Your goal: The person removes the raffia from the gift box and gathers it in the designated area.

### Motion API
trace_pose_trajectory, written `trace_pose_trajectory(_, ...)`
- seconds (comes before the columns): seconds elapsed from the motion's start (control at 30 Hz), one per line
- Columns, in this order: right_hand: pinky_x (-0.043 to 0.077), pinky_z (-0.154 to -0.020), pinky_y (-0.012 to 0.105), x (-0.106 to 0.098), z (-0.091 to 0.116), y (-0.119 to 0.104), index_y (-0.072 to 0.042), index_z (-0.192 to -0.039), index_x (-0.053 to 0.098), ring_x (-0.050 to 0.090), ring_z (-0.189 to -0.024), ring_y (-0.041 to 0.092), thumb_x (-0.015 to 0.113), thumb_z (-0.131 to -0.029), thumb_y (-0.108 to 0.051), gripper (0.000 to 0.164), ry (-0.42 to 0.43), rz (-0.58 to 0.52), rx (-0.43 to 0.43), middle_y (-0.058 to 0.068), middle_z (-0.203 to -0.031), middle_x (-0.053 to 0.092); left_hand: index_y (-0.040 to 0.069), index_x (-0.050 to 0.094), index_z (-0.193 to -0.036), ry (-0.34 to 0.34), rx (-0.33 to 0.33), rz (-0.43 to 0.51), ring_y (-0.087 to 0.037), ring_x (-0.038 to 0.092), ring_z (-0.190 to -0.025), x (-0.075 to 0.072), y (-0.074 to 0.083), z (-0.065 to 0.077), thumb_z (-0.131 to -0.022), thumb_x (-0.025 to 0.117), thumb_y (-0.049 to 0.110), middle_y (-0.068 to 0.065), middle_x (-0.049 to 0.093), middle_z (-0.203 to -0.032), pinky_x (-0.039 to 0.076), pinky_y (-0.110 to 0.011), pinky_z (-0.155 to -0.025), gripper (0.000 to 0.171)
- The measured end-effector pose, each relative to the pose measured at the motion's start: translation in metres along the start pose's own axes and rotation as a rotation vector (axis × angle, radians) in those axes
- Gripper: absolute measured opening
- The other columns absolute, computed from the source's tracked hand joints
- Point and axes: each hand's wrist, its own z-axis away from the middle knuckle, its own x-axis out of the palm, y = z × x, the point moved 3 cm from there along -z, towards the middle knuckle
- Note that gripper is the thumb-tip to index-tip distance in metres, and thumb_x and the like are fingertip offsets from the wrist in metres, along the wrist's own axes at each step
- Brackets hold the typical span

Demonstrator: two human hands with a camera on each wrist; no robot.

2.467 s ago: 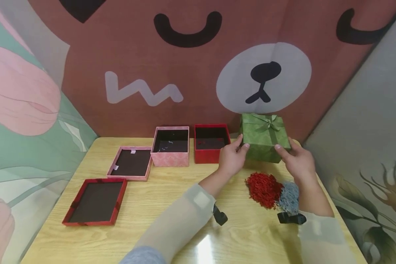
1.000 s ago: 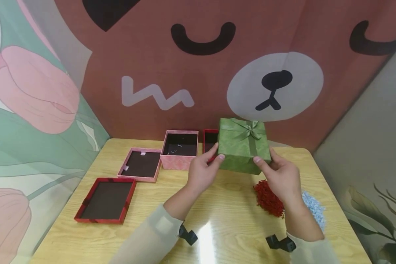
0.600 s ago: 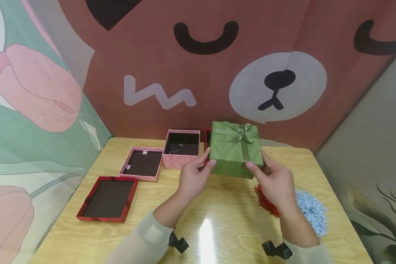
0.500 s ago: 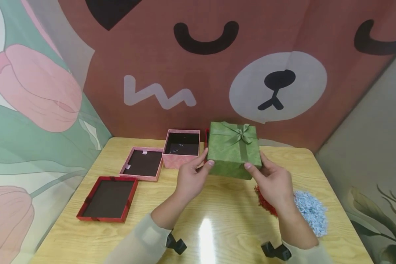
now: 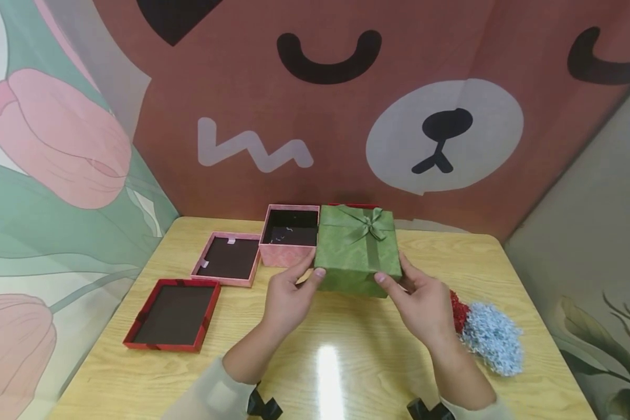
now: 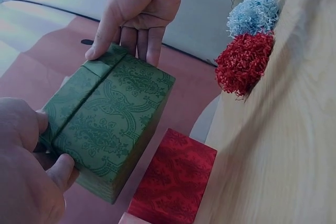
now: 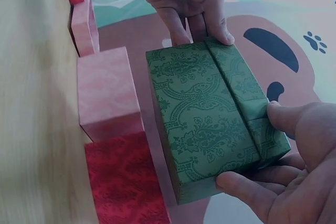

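Observation:
A lidded green gift box [image 5: 354, 251] with a ribbon bow on top is held up off the table between both hands. My left hand [image 5: 289, 297] grips its left side, thumb at the near face. On the opposite side my right hand [image 5: 424, 309] grips it the same way. Both wrist views show the patterned green side and the lid's edge, with the lid on. Behind the green box stands a red box [image 6: 176, 177], mostly hidden in the head view. An open pink box [image 5: 286, 255] is just left of it.
A pink lid [image 5: 230, 259] and a red lid [image 5: 172, 315] lie inside-up on the left of the wooden table [image 5: 273, 373]. Red paper shreds [image 5: 458, 311] and light blue paper shreds [image 5: 493, 338] are heaped at the right. A patterned cloth [image 5: 241, 87] hangs behind the table.
Both hands have carried the green gift box from the right side leftward and nearer to me. It now covers most of the red box. More of the blue shreds shows.

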Motion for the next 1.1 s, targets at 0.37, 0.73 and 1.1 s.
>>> trace_pose_trajectory(0.37, 0.059, -0.051, 0.024, 0.016, 0.018, 0.002, -0.009, -0.15, 0.053, 0.077, -0.094, 0.024, 0.078, -0.092, -0.047, 0.074, 0.019, -0.029, -0.049, 0.017, -0.123, 0.071, 0.018, 0.061, -0.144, -0.007, -0.028, 0.03, -0.019, 0.061, -0.126, -0.014, -0.009, 0.027, -0.099, 0.074, 0.025, 0.0, 0.061, -0.143, 0.062, -0.024, -0.08, 0.047)
trace_pose_trajectory(0.73, 0.062, -0.06, 0.023, 0.029, 0.04, 0.01, -0.003, -0.147, 0.054, 0.077, -0.09, 0.027, 0.083, -0.089, -0.039, 0.074, 0.016, -0.1, -0.014, 0.023, -0.121, 0.069, 0.018, 0.062, -0.143, -0.017, -0.067, 0.05, -0.021, 0.06, -0.127, -0.019, -0.021, 0.052, -0.098, 0.075, 0.021, -0.002, 0.061, -0.142, 0.063, -0.024, -0.075, 0.048)
trace_pose_trajectory(1.1, 0.062, -0.059, 0.023, 0.04, 0.05, 0.035, -0.004, -0.147, 0.053, 0.076, -0.093, 0.03, 0.082, -0.089, -0.043, 0.076, -0.01, -0.079, 0.052, 0.026, -0.123, 0.067, 0.017, 0.065, -0.141, -0.056, -0.159, 0.036, -0.022, 0.074, -0.1, -0.016, -0.048, 0.065, -0.094, 0.079, 0.029, -0.007, 0.063, -0.14, 0.058, -0.023, -0.053, 0.05)
